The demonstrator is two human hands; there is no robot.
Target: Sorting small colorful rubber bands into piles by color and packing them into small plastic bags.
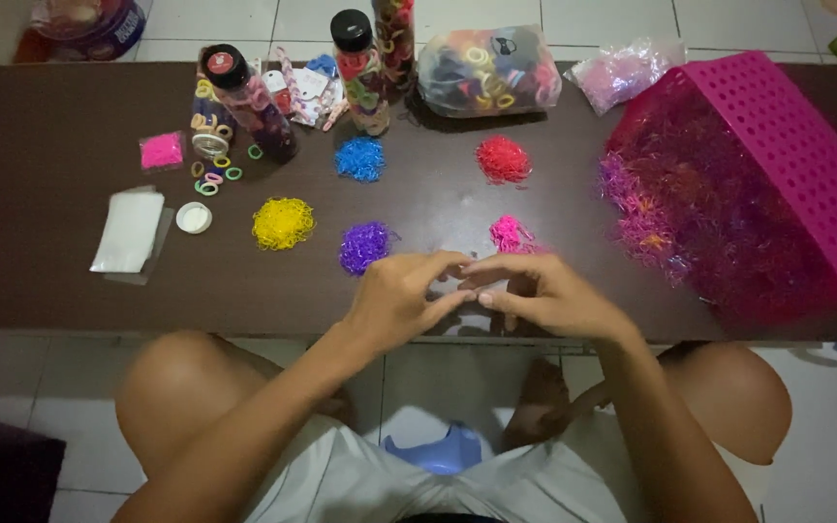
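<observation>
My left hand [401, 298] and my right hand [535, 292] meet fingertip to fingertip near the front edge of a dark brown table [50, 261]. Their fingers are pinched together; whatever is between them is too small to see. Small heaps of tiny elastic bands lie just beyond: purple [366, 246], pink [509, 232], yellow [283, 223], blue [359, 158] and red [503, 159]. At the right a tipped pink perforated basket [806, 165] spills a big mixed mass of bands [699, 213].
At the table's back stand clear bottles with black caps [244, 97] holding hair ties, a clear bag of hair ties [488, 70] and a pink plastic bag [622, 70]. Small plastic bags [130, 230], a white cap [194, 217] and a pink packet [162, 151] lie left.
</observation>
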